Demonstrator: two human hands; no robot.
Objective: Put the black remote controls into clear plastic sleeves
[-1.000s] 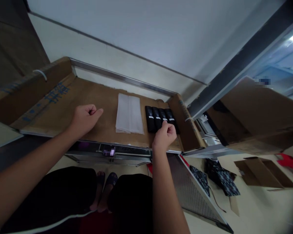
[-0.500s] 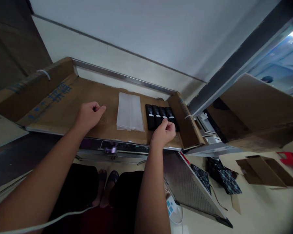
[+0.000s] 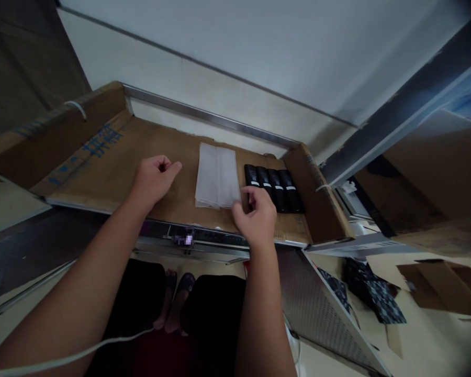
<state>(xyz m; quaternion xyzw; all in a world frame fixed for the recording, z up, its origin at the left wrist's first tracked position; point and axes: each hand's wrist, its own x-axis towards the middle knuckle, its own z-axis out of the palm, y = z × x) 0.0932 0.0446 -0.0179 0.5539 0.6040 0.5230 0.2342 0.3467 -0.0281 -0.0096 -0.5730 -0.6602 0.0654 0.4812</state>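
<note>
Cardboard tray [image 3: 113,173]: left hand [image 3: 155,178] curled shut, empty; right hand [image 3: 256,219] half open, empty, between white bags [image 3: 216,175] and black units [image 3: 277,183].

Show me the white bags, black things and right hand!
white bags [image 3: 216,175]: head view, middle of the stack.
black things [image 3: 277,184]: head view, middle of the row.
right hand [image 3: 256,220]: head view, back of the hand.

Matt brown cardboard tray [image 3: 149,152], seemingly translucent plastic bags [image 3: 216,175], glossy black sticks [image 3: 275,180].

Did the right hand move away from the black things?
Yes. The right hand slid left, off the row of black bars, to the corner of the white stack.
</note>
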